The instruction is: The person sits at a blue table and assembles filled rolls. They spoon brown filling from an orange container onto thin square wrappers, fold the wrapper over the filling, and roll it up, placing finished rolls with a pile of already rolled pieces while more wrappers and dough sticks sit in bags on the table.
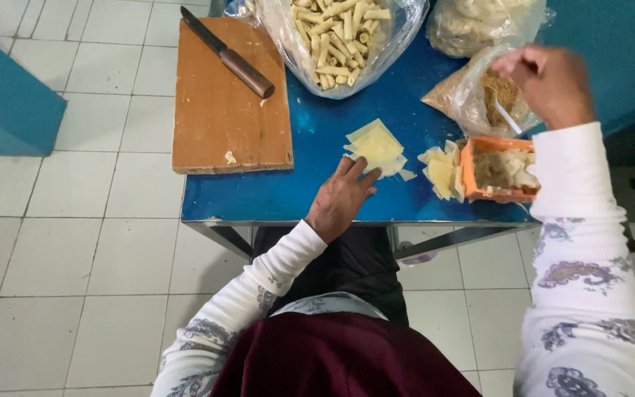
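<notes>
My left hand [341, 197] rests flat on the blue table [295, 191], fingertips touching a small stack of pale yellow square wrappers [376, 147]. My right hand [549, 81] is raised over a clear plastic bag of brown filling [472, 92] and grips a white spoon [507, 116] that dips into it. Below that hand sits an orange tray [500, 170] with pale filling in it. More yellow wrappers [441, 170] lie just left of the tray.
A wooden cutting board [225, 110] with a brown-handled knife [229, 55] lies on the table's left side. A big plastic bag of rolled sticks [339, 37] stands at the back, another bag [479, 22] to its right. White tiled floor surrounds the table.
</notes>
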Demonstrator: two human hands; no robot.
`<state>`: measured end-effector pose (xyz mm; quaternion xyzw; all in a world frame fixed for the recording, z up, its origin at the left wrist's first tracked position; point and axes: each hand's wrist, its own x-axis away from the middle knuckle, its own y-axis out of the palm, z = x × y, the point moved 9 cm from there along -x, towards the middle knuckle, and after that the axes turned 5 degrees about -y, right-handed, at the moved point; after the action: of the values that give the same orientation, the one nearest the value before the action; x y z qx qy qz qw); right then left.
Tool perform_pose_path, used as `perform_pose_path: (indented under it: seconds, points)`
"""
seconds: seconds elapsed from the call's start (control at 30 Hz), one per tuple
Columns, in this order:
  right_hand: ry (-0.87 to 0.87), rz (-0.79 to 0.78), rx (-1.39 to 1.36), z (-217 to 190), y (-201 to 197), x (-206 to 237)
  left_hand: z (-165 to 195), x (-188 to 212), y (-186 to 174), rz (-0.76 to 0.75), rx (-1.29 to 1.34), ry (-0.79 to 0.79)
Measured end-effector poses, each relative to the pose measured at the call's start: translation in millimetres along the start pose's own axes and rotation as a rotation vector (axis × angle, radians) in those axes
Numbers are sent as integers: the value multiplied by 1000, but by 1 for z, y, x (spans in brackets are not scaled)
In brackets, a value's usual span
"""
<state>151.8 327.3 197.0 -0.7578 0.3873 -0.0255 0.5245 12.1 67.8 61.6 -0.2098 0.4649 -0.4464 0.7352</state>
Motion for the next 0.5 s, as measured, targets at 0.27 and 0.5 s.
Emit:
perform_pose_path:
  seconds: [0.27,0.5]
  points:
    - [153,-29,624,53,20,39,2,0,-1,-14,-47,2]
    - [111,62,716,42,18,45,0,1,-2,-15,-14,-7]
